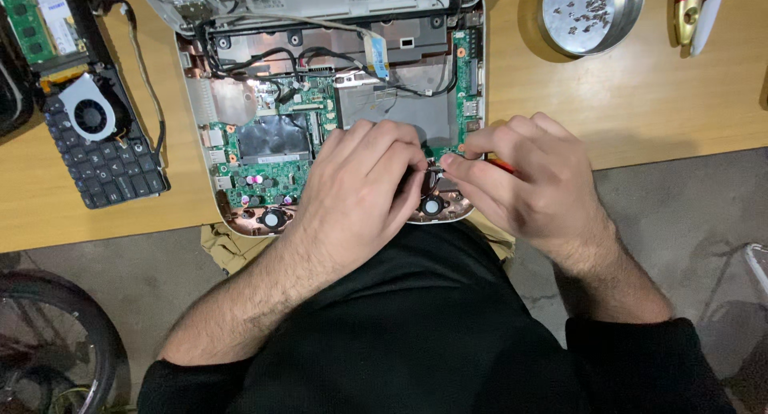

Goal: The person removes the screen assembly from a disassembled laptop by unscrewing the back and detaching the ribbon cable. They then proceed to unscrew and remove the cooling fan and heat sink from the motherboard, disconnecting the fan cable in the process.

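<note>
Keyboard [108, 162] lies left of the opened laptop [336, 110], dish [590, 14] right.

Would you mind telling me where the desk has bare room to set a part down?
Bare wood lies between the opened laptop and the metal bowl of screws, running down to the desk edge, and below the loose keyboard. It is crowded where the left hand and right hand meet.

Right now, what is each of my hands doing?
Left hand: fingers curled, resting on the opened white laptop's green circuit board; grip hidden.
Right hand: closed on a thin red-handled tool.
</note>
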